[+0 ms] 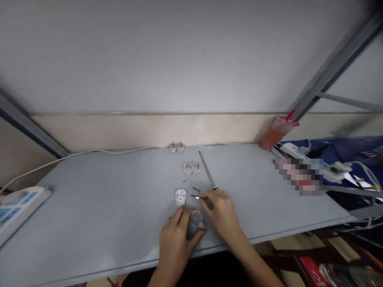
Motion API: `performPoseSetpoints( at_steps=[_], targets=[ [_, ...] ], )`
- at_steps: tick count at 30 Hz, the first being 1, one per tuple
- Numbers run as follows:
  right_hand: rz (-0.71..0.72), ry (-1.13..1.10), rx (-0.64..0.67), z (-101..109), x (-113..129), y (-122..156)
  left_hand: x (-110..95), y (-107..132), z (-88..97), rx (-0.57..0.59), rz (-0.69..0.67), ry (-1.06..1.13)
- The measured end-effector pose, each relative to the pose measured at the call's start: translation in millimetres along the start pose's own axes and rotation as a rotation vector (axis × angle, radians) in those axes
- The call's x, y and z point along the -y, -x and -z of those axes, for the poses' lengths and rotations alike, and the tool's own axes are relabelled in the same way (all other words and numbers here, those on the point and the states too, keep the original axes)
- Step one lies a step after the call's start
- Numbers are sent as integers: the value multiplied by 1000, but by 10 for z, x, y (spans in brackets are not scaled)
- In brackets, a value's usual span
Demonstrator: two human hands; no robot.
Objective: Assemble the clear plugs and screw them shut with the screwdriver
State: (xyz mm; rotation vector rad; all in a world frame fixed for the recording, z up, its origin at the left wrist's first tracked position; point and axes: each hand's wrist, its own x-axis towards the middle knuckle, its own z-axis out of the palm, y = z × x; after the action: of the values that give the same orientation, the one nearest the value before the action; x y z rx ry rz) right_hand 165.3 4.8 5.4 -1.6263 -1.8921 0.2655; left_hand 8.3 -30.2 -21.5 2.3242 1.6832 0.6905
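Note:
My left hand (177,235) grips a dark grey rounded piece (195,229), apparently a plug shell, between thumb and fingers near the table's front edge. With thumb and forefinger, my right hand (220,209) pinches a small metal piece (197,197) just above and right of that shell. A brass strip (196,189) lies close beyond those fingertips. Left of them rests a white plug cover (180,197) with small holes. A screwdriver (207,169) points away toward the wall, its yellow-ringed handle end partly hidden by my right hand.
Two white pronged plug parts (192,168) sit mid-table, with similar parts (176,147) by the wall. A tiny pin (184,181) lies nearby. A red drink cup (278,131) stands back right. Power strips (24,207) flank the grey table (104,199); a white cable (125,152) follows its back edge.

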Motion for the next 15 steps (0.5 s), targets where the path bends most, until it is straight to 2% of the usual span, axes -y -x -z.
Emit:
performPoseSetpoints(
  at_steps=[3,6,12,15],
  targets=[
    [15,-125,-66,89,-27,45,21,19,-10,-42,-19,99],
    [66,-246,-79,182,-15,98,41,23,-10,-93,-39,266],
    [159,-372,-62,205,28,166,30,-52,52,-18,103,542],
    [204,-365,-84,162,29,173,17,-99,71,8,121,683]
  ],
)
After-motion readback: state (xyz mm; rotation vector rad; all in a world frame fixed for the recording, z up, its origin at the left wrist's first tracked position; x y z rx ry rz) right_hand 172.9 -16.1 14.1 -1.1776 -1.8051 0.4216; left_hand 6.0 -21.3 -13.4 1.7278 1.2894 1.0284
